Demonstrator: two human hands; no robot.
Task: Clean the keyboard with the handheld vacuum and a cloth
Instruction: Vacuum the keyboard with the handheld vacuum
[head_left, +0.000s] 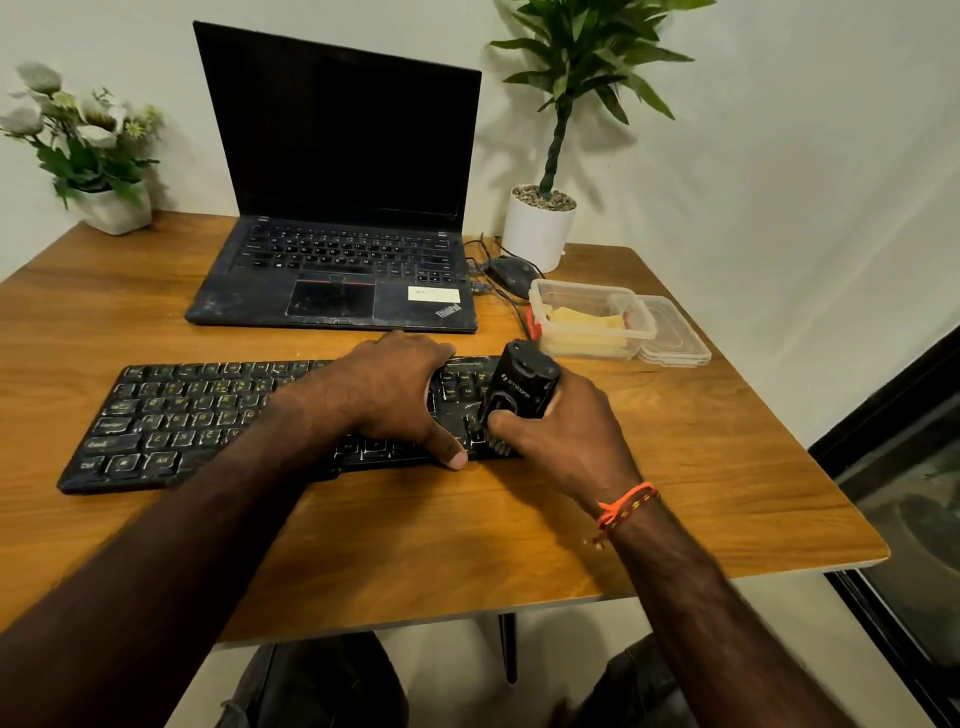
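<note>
Vacuuming step: right hand (563, 431) grasps black handheld vacuum (522, 395) over dusty black keyboard (171, 415) right end; left hand (395, 395), fingers released, steadies it. Next likely: sweep leftward.

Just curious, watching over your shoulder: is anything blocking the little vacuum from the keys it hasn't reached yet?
Only the left hand, resting on the middle of the keyboard. The vacuum, held in the right hand, is at the keyboard's right end; the keys further left lie bare.

"ThinkPad" on the laptop (332, 291) palm rest corner.
</note>
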